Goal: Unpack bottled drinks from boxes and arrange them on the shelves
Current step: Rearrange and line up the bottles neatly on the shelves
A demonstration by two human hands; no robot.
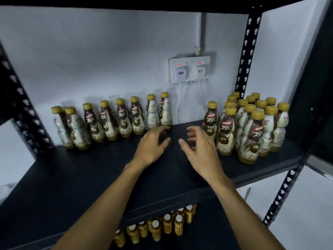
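Here the left hand (153, 144) and the right hand (199, 147) hover over the black shelf board (72, 177), fingers loosely spread and holding nothing. The left is near the right end of a far row of gold-capped brown-and-white plastic drink bottles (111, 121). The right is just beside a right-side cluster of the same bottles (252, 127). Below the board stand white-capped amber bottles (162, 226)

Bottles (223, 131) glossy plastic; shelf board (75, 177) matt black; uprights (246, 51) perforated metal.
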